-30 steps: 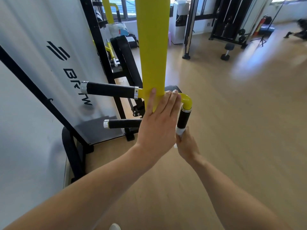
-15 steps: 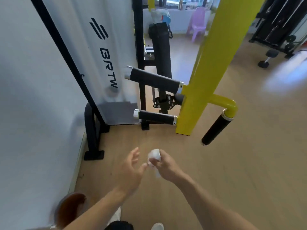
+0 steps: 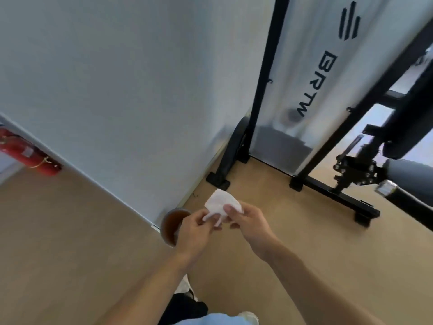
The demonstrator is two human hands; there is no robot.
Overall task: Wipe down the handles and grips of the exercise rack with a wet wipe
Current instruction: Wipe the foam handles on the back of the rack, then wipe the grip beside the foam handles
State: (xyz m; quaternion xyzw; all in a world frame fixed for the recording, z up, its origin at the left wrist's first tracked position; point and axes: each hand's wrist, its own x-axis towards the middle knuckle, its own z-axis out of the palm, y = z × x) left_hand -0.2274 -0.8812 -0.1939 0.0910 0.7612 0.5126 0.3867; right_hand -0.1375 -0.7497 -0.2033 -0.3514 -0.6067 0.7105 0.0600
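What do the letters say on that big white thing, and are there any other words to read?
"BRTW": black letters running down the white panel of the exercise rack, with a three-stripe logo above them.
The label on the red fire extinguisher by the wall is too blurred to read.
The wet wipe, held by both the left hand and the right hand, shows no print.

wet wipe (image 3: pixel 222 205): my fingers cover its lower part.
brown cup (image 3: pixel 173 225): my left hand (image 3: pixel 195 231) hides its right side; contents too blurred to tell.
black grip (image 3: pixel 407 195): cut off by the right edge, blurred.
red extinguisher (image 3: pixel 22 151): cut off at the left edge.
my shoes: mostly hidden beneath my arms.
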